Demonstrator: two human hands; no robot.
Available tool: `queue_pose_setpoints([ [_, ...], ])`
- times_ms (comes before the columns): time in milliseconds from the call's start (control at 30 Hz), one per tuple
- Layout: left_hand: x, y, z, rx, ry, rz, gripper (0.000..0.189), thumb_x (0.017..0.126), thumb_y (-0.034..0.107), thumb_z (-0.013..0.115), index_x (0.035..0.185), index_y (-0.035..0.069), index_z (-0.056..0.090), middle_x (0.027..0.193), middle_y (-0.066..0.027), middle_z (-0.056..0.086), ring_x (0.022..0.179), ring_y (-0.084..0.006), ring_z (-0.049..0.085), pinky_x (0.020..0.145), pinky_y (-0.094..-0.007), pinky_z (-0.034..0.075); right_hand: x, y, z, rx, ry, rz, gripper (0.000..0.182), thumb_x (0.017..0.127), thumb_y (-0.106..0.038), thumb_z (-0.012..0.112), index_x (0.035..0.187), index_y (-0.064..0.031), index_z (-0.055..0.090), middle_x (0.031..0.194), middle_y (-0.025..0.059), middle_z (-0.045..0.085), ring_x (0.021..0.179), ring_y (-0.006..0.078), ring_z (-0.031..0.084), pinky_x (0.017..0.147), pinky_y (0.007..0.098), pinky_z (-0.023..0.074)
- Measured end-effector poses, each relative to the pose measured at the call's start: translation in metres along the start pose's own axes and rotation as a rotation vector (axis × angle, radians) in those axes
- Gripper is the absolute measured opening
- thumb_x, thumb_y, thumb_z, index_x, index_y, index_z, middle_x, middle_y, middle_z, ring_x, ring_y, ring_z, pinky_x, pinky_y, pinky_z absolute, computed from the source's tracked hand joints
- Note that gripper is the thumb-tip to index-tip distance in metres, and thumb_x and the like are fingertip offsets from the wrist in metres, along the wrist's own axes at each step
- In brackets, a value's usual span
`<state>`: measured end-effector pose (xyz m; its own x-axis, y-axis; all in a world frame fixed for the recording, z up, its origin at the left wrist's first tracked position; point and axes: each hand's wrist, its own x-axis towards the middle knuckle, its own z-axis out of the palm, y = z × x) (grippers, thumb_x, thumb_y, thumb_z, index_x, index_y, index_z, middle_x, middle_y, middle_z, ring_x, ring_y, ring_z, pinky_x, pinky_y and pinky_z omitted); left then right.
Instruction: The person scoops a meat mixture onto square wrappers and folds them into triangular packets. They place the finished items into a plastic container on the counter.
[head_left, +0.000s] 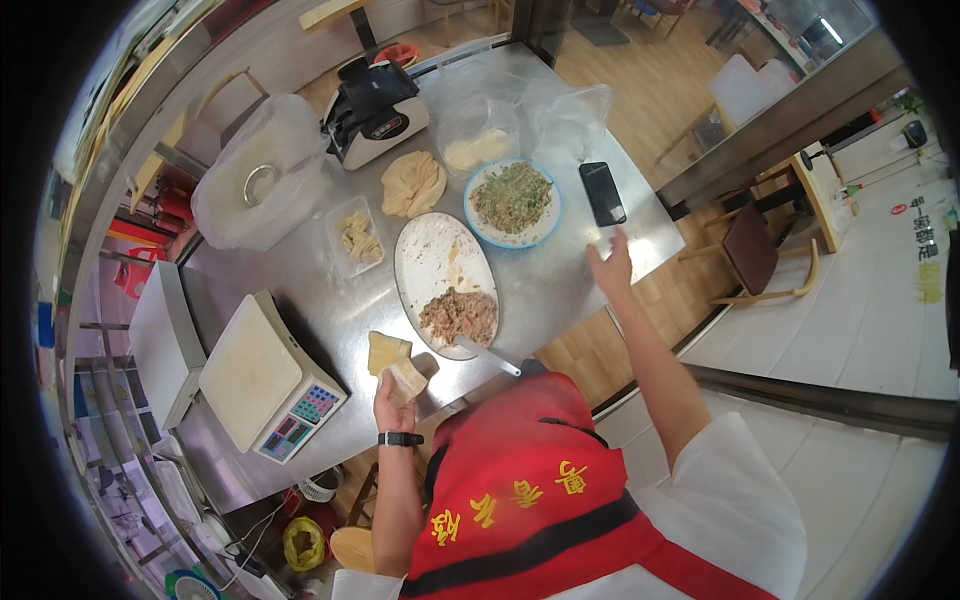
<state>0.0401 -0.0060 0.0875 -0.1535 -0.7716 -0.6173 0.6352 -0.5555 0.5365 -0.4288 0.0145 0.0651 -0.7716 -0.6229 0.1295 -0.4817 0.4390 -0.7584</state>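
Note:
My left hand (394, 409), with a black watch on the wrist, holds a pale square wonton-style wrapper (407, 381) near the table's front edge. Just beyond it, more yellowish wrappers (387, 352) are in view; whether the hand grips these too is unclear. My right hand (613, 266) hovers with fingers apart over the right side, just short of a black smartphone (602, 195). Between the hands is an oval white plate (424, 255) with minced meat filling (461, 319) at its near end. A flat-handled spreader (487, 355) rests in the meat, its handle over the rim.
A blue-rimmed plate (555, 217) holds green-flecked filling. Behind are dough (412, 184), a clear box (379, 262) of folded pieces, plastic bags (566, 120) and a black-and-white machine (386, 112). A digital scale (251, 371) and a large bagged container (255, 202) occupy the left of the steel table (322, 300).

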Motion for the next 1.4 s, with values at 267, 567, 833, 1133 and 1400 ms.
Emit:
queue_pose_setpoints([
  [267,-0.009,-0.006,0.017,0.060,0.198,0.029,0.039,0.094,0.026,0.053,0.125,0.002,0.047,0.121,-0.0122,0.057,0.109,-0.0257,0.058,0.088,-0.0396,0.050,0.123,0.012,0.027,-0.157,-0.033,0.108,0.097,0.064,-0.028,0.077,0.138,0.0068,0.024,0.122,0.0255,0.052,0.114,0.0382,0.049,0.097,0.0432,0.0398],
  [567,-0.007,-0.029,0.045,0.051,0.222,0.046,0.039,0.095,0.026,0.050,0.126,0.002,0.047,0.122,-0.0123,0.057,0.112,-0.0259,0.055,0.093,-0.0407,0.047,0.135,0.025,0.040,-0.242,0.025,0.127,0.104,0.058,-0.025,0.082,0.142,-0.0028,0.025,0.118,0.0131,0.057,0.109,0.0315,0.053,0.094,0.0449,0.0382],
  [833,-0.001,-0.028,0.072,-0.024,0.201,0.088,0.038,0.094,0.024,0.051,0.125,0.002,0.048,0.124,-0.0125,0.056,0.111,-0.0259,0.056,0.092,-0.0419,0.048,0.128,0.026,0.033,-0.197,-0.011,0.213,0.106,0.061,-0.029,0.082,0.144,-0.0051,0.020,0.124,0.0105,0.054,0.115,0.0306,0.048,0.096,0.0444,0.0355],
  [1133,-0.011,-0.020,0.087,-0.043,0.154,0.158,0.041,0.093,0.025,0.054,0.127,0.003,0.047,0.126,-0.0107,0.055,0.113,-0.0246,0.056,0.094,-0.0400,0.047,0.125,0.023,0.031,-0.231,-0.014,0.190,0.103,0.062,-0.030,0.081,0.143,-0.0041,0.023,0.123,0.0067,0.055,0.114,0.0301,0.047,0.096,0.0459,0.0344],
  [1400,-0.015,-0.017,0.102,-0.047,0.080,0.178,0.041,0.094,0.025,0.053,0.130,0.006,0.046,0.127,-0.0106,0.055,0.114,-0.0244,0.055,0.095,-0.0398,0.046,0.126,0.027,0.033,-0.204,-0.027,0.205,0.102,0.060,-0.028,0.081,0.142,-0.0037,0.025,0.123,0.0098,0.055,0.116,0.0309,0.044,0.098,0.0495,0.0294],
])
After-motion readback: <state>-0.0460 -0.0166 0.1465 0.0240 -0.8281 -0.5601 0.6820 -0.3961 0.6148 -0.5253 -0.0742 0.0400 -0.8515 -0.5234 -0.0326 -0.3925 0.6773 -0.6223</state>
